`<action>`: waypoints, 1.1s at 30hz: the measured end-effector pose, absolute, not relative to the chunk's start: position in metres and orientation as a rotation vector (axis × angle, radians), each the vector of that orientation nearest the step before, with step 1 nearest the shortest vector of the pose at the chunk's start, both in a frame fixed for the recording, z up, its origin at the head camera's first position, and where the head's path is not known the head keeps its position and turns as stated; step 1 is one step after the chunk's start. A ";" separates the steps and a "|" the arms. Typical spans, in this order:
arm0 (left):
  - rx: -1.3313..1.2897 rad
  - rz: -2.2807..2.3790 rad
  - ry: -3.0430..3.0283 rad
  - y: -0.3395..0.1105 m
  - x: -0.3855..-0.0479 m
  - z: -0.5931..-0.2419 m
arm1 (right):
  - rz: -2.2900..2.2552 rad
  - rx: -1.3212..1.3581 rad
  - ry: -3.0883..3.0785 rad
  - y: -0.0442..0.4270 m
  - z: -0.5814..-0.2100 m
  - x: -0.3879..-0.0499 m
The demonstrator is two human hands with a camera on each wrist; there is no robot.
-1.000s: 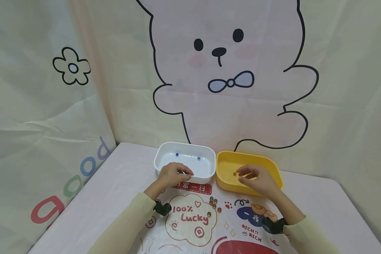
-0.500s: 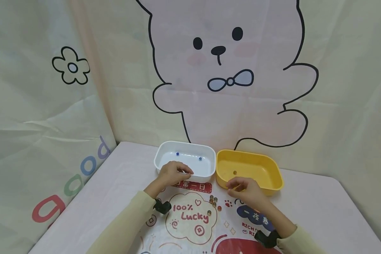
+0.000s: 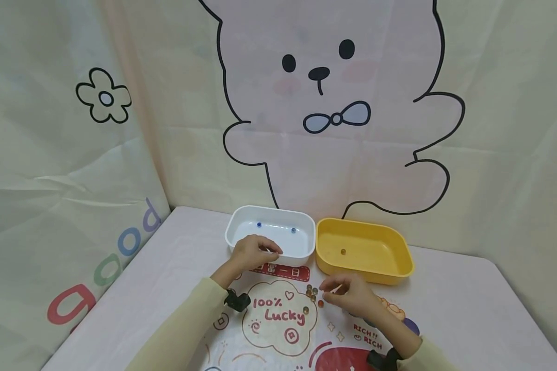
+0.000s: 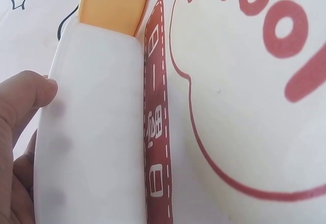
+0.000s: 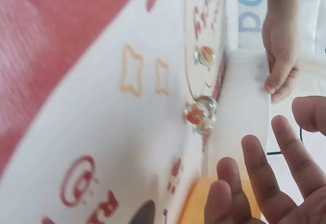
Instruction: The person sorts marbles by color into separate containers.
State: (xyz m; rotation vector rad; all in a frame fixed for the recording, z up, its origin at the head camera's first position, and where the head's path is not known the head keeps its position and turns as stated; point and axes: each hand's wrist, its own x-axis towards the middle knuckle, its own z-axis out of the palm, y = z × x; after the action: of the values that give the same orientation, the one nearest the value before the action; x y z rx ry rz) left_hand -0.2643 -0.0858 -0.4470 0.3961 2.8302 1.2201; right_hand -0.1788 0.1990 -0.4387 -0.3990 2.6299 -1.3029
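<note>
My left hand [image 3: 255, 252] is at the near rim of the white tray [image 3: 306, 247]. In the left wrist view, its thumb [image 4: 43, 91] lies over the rim edge and the other fingers go behind the wall, partly hidden. Two small blue marbles [image 3: 293, 230] lie in this tray. My right hand [image 3: 350, 294], fingers loosely bent and apart with nothing seen between them, hovers just right of several glass marbles [image 3: 313, 291] on the table. A reddish marble [image 3: 321, 304] is close to its fingertips; another marble [image 3: 306, 310] sits a little nearer to me.
A yellow tray [image 3: 380, 275] with one amber marble [image 3: 343, 252] inside stands against the white tray's right side. Both trays are on a table covered with a printed sheet [image 3: 278, 330]. A cloth wall with a bear drawing [image 3: 334, 170] rises behind the table.
My right hand has moved from over the yellow tray, left and toward me, to beside the loose marbles. My left hand stays at the white tray's rim.
</note>
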 end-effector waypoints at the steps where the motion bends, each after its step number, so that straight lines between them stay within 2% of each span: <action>1: 0.394 1.220 2.830 -0.086 -0.264 -0.447 | -1.295 -0.388 2.629 0.198 -0.440 -0.179; 17: 0.386 1.205 2.833 -0.086 -0.266 -0.450 | -1.144 -0.476 2.720 0.190 -0.460 -0.178; 33: 0.389 1.207 2.841 -0.086 -0.266 -0.450 | -1.116 -0.417 2.731 0.184 -0.464 -0.177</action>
State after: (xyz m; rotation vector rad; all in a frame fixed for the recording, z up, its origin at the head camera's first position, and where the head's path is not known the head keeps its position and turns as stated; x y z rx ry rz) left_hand -0.2661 -0.0855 -0.4499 0.3888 2.8411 1.2070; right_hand -0.1769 0.1837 -0.4638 -0.4172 2.7308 -1.1159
